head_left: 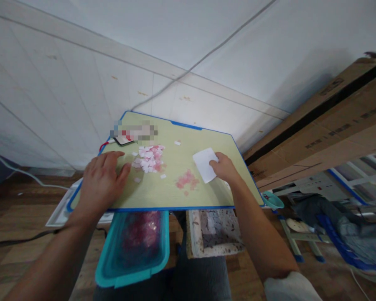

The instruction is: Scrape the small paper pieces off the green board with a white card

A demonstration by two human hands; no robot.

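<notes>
On the table (207, 136) there, a phone (124, 140) lies behind the scrap pile (149, 159), a smaller cluster (187, 180) between that and the sheet (204, 166); in front, a tub (102, 263) left, a box (193, 246) right.

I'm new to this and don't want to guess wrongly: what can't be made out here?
All in the head view:
- Right hand: fingertips beneath the white paper, hidden by it.
- Phone: mostly masked by pixelated blocks.
- Teal tub: reddish contents too blurred to identify.
- Cardboard box: printing too blurred to read.
- Right sleeve: cut off by the bottom edge.
</notes>
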